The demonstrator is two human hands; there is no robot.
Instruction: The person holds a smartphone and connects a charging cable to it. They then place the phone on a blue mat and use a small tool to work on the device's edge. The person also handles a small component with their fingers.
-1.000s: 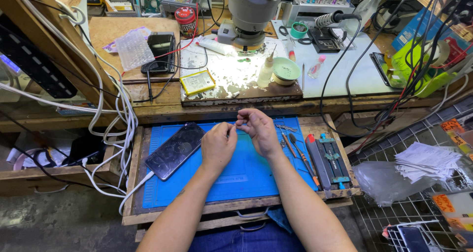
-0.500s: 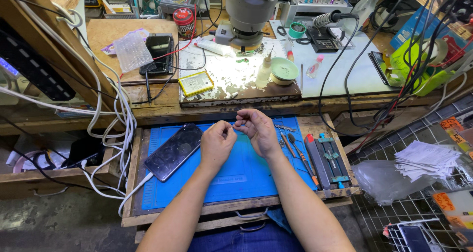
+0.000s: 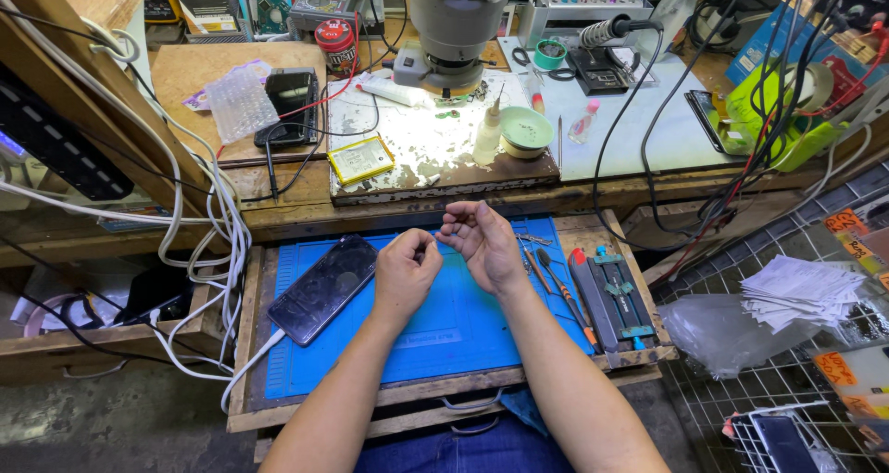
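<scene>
A: Item one: left hand (image 3: 405,271), fingers curled and pressed together, thumb to forefinger as if pinching something too small to make out. Right hand (image 3: 480,242)?

B: Cupped, fingers loosely bent, fingertips nearly meeting the left, above the blue mat (image 3: 444,329).

A: Phone (image 3: 323,288)?

B: Face-up on mat, left of left hand, long axis diagonal; left hand nearer.

Phone (image 3: 322,288) on mat (image 3: 444,329), left of hands; tools (image 3: 556,283) right.

A microscope (image 3: 456,19) stands far on the tabletop (image 3: 639,130), with a yellow battery (image 3: 361,159) left of it. White cables (image 3: 208,223) hang at the left; a paper stack (image 3: 801,292) lies right.
</scene>
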